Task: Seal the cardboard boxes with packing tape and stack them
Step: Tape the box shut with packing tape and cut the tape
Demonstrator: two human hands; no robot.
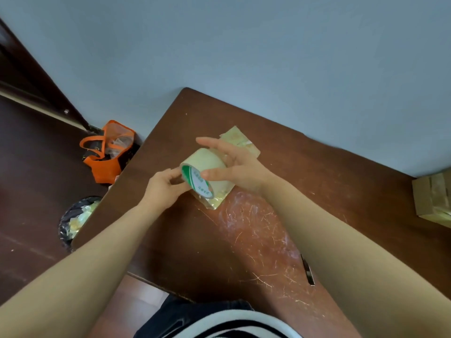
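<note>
A roll of pale packing tape [207, 164] with a green-and-white core label is held above a small cardboard box [240, 140] on the brown table [329, 172]. My right hand [234, 164] grips the roll, thumb on its near face and fingers spread over the far side. My left hand [166, 186] pinches at the roll's near edge from the left. The box lies mostly hidden beneath the roll and my right hand. At the right edge of the table sits another taped cardboard box [434, 198], cut off by the frame.
An orange bag [107, 152] stands on the dark floor by the table's left corner. A lined waste bin [75, 220] with scraps sits beside the table's left edge. A dark cutter [308, 270] lies near my right forearm. The pale wall runs behind the table.
</note>
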